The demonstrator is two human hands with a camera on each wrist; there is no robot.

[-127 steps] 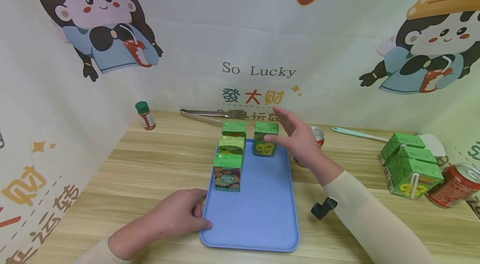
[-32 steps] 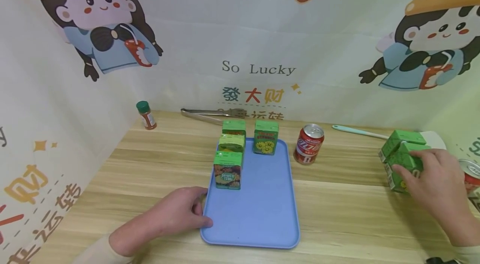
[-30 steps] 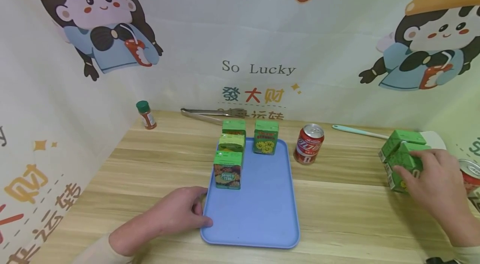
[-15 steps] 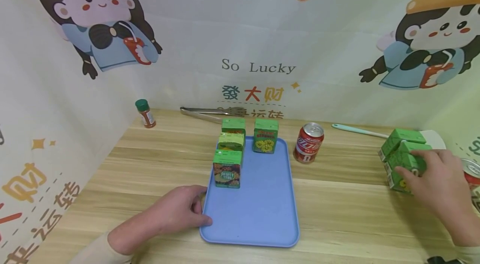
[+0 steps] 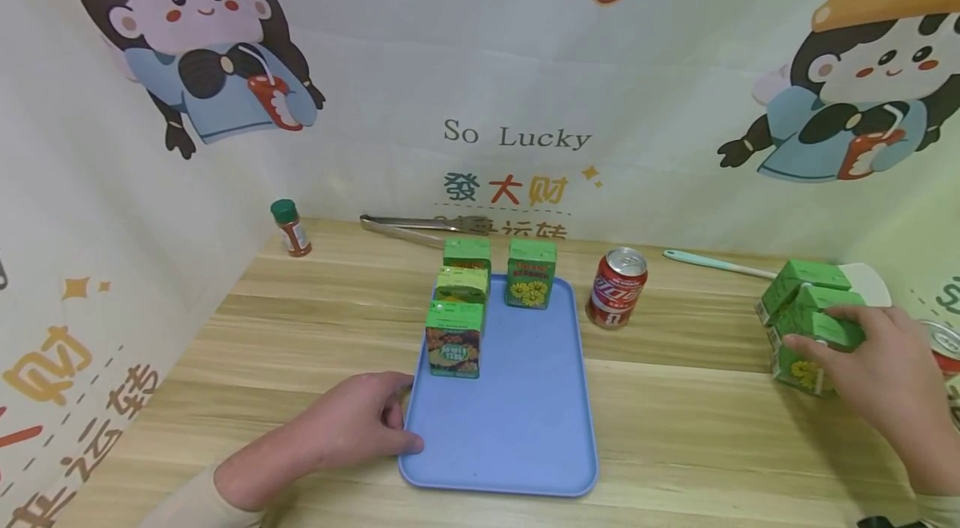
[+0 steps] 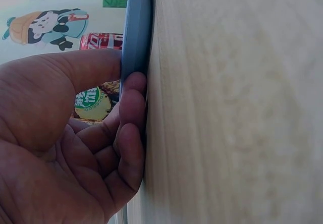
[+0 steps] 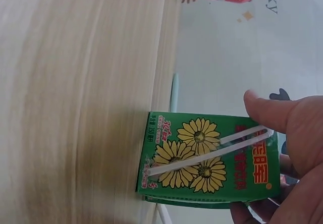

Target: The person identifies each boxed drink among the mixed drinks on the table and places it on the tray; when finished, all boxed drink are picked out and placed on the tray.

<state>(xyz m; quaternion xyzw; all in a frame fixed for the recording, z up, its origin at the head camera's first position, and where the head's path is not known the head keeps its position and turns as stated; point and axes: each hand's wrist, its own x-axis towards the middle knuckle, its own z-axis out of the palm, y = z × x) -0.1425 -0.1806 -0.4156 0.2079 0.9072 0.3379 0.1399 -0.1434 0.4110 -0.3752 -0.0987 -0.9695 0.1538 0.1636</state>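
Note:
My left hand [image 5: 352,420] holds the left rim of the blue tray [image 5: 517,436], thumb on top and fingers curled under the edge in the left wrist view. At the far right my right hand [image 5: 881,378] grips a green drink carton [image 7: 202,158] with yellow flowers and a straw on its face, thumb on one side and fingers on the other. A second green carton [image 5: 802,278] stands right behind it. Along the tray's left side stand a brown-fronted carton [image 5: 453,345], a light-green one [image 5: 461,288] and a green one [image 5: 468,250]. One flowered carton [image 5: 531,278] stands at its back right.
A red soda can [image 5: 618,286] stands right of the tray. Another red can [image 5: 947,345] is partly hidden behind my right hand. A spatula [image 5: 720,263], metal tongs [image 5: 412,224] and a green-capped spice bottle [image 5: 291,228] lie or stand along the back by the printed cloth.
My right hand has left the flowered carton at the tray's back right and moved right to the other cartons. The gripped carton has shifted slightly forward. My left hand stays on the tray.

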